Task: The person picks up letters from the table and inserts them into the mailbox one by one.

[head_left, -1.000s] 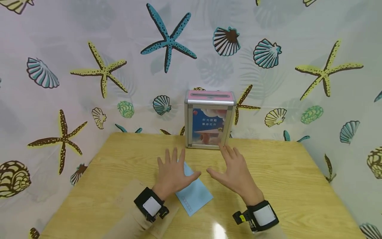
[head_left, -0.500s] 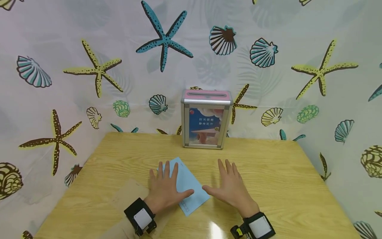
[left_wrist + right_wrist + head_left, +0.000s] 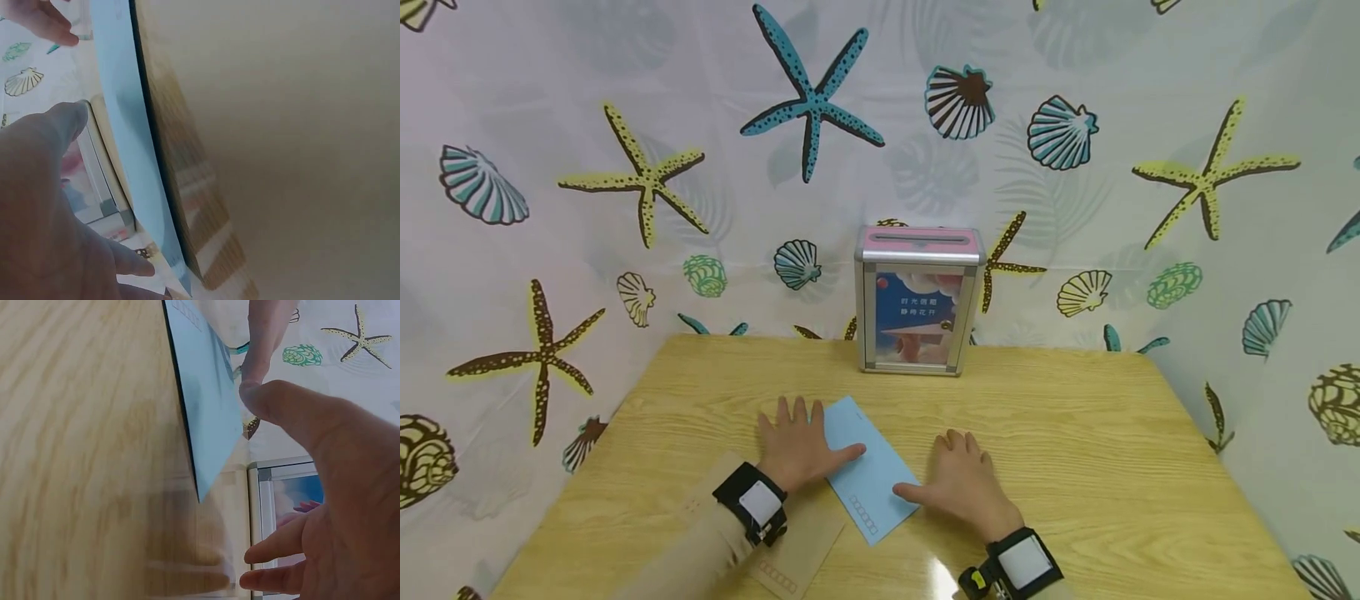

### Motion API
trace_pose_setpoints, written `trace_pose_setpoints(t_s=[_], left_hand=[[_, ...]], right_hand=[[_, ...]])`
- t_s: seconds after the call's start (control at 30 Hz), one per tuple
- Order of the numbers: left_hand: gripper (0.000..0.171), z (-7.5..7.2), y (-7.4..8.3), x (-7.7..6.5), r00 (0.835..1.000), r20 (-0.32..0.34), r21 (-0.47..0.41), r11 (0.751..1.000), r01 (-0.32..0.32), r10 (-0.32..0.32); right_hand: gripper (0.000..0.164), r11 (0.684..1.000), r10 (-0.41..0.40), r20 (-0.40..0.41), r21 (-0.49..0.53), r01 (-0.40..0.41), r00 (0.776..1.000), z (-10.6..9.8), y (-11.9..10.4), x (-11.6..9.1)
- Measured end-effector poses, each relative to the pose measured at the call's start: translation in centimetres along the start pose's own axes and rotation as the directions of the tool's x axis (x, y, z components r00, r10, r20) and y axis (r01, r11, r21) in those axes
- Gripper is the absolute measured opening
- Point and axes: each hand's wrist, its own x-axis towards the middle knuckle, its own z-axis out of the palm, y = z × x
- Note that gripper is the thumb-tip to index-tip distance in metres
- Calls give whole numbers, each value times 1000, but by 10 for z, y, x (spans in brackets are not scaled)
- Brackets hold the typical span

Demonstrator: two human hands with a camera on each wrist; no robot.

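Note:
A light blue envelope (image 3: 868, 479) with a row of small printed boxes lies aslant on the table. My left hand (image 3: 801, 454) is spread at its left edge, the thumb stretched over the blue paper. Under that hand and wrist, a kraft-brown envelope (image 3: 805, 546) shows in part, filling much of the left wrist view. My right hand (image 3: 962, 483) hovers at the right edge of the blue envelope, its thumb pointing left at the lower right corner. The right wrist view has its fingers (image 3: 278, 544) apart, with nothing held between them. Neither palm grips anything.
At the back of the wooden table (image 3: 1075, 433) stands a silver-framed letter box (image 3: 917, 317), with a slot in its pink top and a lock on its front. White cloth (image 3: 685, 67) printed with starfish and shells hangs behind and at both sides.
Both hands have come back from near the box towards the person. The left has shifted left, uncovering more of the blue envelope; the right has sunk lower beside it.

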Motion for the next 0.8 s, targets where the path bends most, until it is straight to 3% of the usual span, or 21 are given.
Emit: trace_pose_setpoints(t_s=[0.47, 0.8], left_hand=[[99, 7, 2, 25, 999, 7, 20, 999, 48, -49], [84, 2, 6, 29, 1000, 3, -44, 999, 27, -27]], right_hand=[[67, 998, -20, -87, -67, 14, 996, 6, -16, 4], [36, 998, 2, -77, 69, 3, 997, 12, -23, 7]])
